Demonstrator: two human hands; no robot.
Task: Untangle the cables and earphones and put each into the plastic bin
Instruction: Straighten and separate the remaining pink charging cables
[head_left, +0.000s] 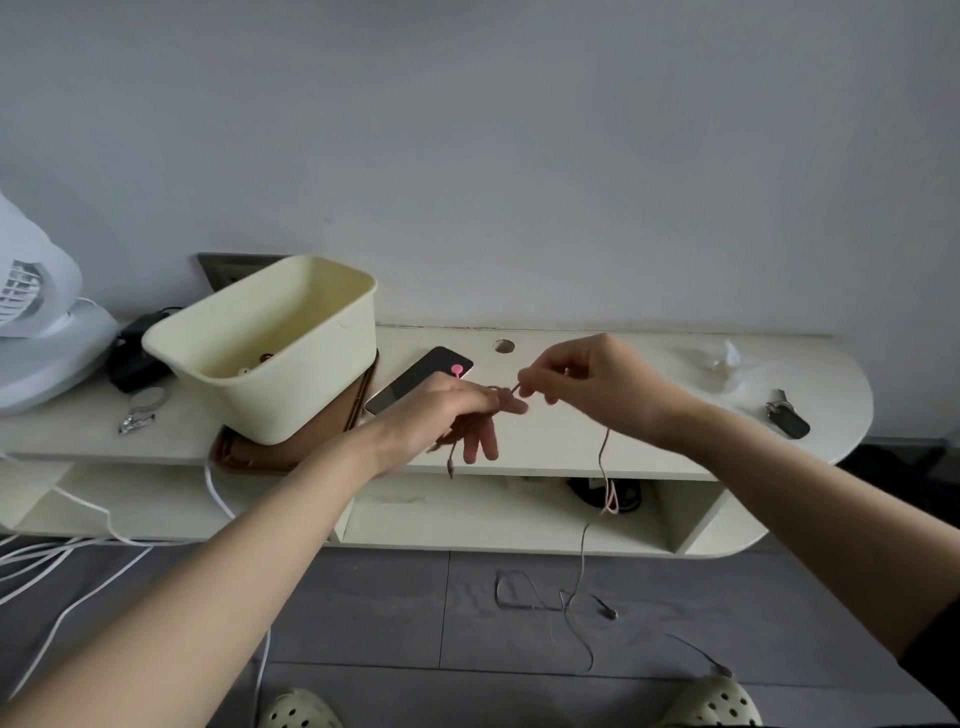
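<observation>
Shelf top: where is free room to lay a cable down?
Free: the shelf top between phone and crumpled plastic, under the right hand, and the right end past the keys. Crowded: left end, around bin, fan, black adapter, clipper.

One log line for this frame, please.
phase: untangling | left hand: grips thin brown earphone cable bundle | right hand: pinches same cable | cream plastic bin: cable not yet inside

Phone (415, 379), keys (787, 418), fan (36, 332) on shelf (831, 379)
</observation>
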